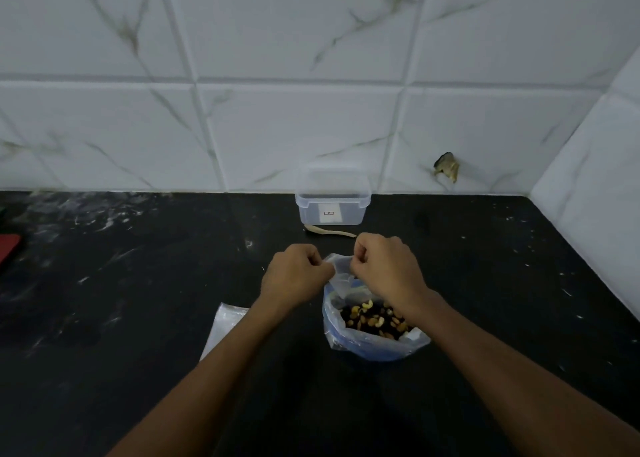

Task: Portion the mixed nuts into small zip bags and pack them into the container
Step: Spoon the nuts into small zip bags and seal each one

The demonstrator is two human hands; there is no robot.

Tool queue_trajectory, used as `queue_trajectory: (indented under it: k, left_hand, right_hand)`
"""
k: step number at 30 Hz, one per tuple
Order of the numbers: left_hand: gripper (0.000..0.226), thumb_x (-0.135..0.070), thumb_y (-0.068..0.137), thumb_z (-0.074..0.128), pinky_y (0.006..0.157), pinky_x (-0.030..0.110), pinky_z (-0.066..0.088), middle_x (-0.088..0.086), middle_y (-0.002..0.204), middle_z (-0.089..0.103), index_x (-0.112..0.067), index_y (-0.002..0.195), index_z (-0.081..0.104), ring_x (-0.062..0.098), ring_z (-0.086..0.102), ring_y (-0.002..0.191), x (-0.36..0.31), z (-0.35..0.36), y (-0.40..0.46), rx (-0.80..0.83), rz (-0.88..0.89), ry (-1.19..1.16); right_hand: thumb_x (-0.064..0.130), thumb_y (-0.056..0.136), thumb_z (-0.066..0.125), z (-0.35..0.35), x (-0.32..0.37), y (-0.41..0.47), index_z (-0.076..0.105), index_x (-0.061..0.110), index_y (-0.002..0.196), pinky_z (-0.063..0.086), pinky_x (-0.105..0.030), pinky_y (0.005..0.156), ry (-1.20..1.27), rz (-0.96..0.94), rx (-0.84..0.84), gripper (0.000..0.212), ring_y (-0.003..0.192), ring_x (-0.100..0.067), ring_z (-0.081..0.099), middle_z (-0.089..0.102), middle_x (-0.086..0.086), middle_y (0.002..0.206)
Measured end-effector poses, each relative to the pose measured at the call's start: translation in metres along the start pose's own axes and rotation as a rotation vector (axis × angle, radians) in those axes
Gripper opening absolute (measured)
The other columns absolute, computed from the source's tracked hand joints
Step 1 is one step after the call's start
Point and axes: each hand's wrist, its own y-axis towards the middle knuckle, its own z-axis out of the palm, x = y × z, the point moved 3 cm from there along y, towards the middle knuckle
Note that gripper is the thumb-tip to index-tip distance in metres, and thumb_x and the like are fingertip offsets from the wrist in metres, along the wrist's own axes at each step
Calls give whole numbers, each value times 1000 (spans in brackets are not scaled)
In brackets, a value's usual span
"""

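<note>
Black countertop (138,283) meets a white tiled wall. Left hand (294,273) and right hand (384,266) each pinch a small zip bag (341,274) above the mixed nuts (372,318). Behind them the container (332,202) looks empty, so portioning seems barely started.

— What lies on the black worktop (138,283) apart from the job?
— A red object (8,247) at the far left edge, mostly cut off, and a pale strip (329,232) farther back, near the middle.
— And behind?
— A white marbled tile wall (277,110), with a chipped hole (447,166) low on the right.
</note>
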Motion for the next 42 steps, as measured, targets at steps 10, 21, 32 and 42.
queue_trajectory:
  k: [10,21,32,42]
  left_hand:
    - [67,-27,82,74,102,34,47,-2,137,50,-21,140,40,12,48,126,-4,14,4,187,224,-186]
    - [65,-33,73,82,100,33,49,-16,121,58,-35,126,45,-1,56,113,0,35,3,21,344,-301]
    - [73,-45,64,81,98,28,50,-22,122,59,-37,128,46,1,58,115,6,25,9,33,353,-449]
    - [71,-21,69,87,91,20,51,-16,120,59,-28,125,45,5,60,112,11,21,14,43,360,-440]
  right_hand:
    - [23,90,61,-9,0,4,59,16,84,53,-33,65,47,-31,-29,9,69,-15,62,64,-2,76]
    - [24,89,63,-9,4,15,59,22,86,56,-30,69,102,1,13,5,71,-9,63,65,3,79]
    - [24,87,62,-6,12,31,58,24,82,51,-28,64,39,-60,42,7,67,-9,60,62,5,72]
    - [25,91,59,-8,19,34,56,23,85,42,-18,55,-25,-103,99,8,61,-7,59,61,5,71]
